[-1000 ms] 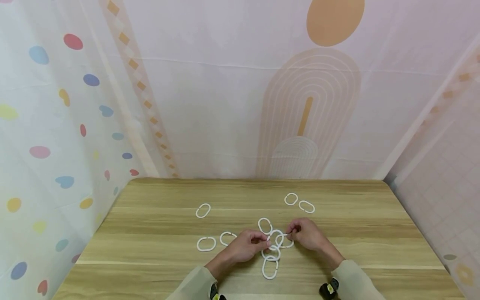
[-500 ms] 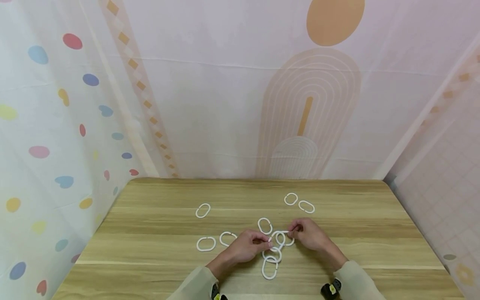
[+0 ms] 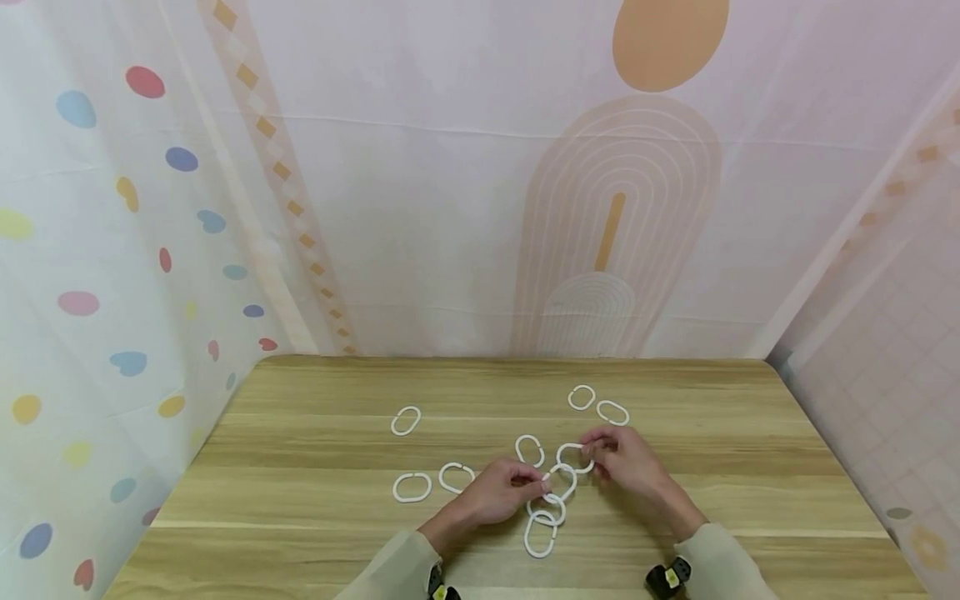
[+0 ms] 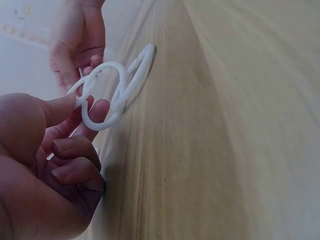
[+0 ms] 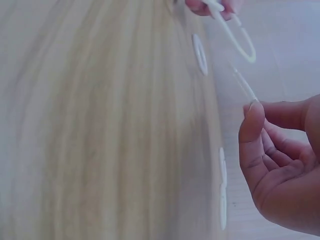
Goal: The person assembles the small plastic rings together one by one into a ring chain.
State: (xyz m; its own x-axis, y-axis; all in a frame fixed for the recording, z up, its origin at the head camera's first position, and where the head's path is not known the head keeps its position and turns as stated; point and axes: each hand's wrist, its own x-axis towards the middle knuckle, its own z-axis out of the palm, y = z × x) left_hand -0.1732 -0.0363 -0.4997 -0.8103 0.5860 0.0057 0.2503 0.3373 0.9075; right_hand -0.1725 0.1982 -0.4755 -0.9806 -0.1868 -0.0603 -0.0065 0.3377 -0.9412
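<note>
White oval plastic chain links, each with a small gap, lie around the hands. My left hand (image 3: 501,493) pinches one chain link (image 3: 574,483) between thumb and index finger, its loop standing up in the left wrist view. Two more links hang below it in a chain, the lowest link (image 3: 527,546) on the table. My right hand (image 3: 626,460) pinches another link (image 3: 572,446) at its far right side. In the head view that link overlaps the upper end of the left hand's link. From the right wrist, the pinched link (image 5: 246,86) appears edge-on and faint.
A loose link (image 3: 517,448) lies just beyond the left fingertips. Left of the hands are two links, one link (image 3: 412,502) and a link (image 3: 450,465) by the wrist, with another link (image 3: 395,429) farther back. Two links (image 3: 571,392) lie behind the right hand on the wooden table (image 3: 315,550).
My right hand has moved slightly away and to the right, carrying its link. The left hand's link now slants up toward it, and they overlap less. The left hand has barely shifted.
</note>
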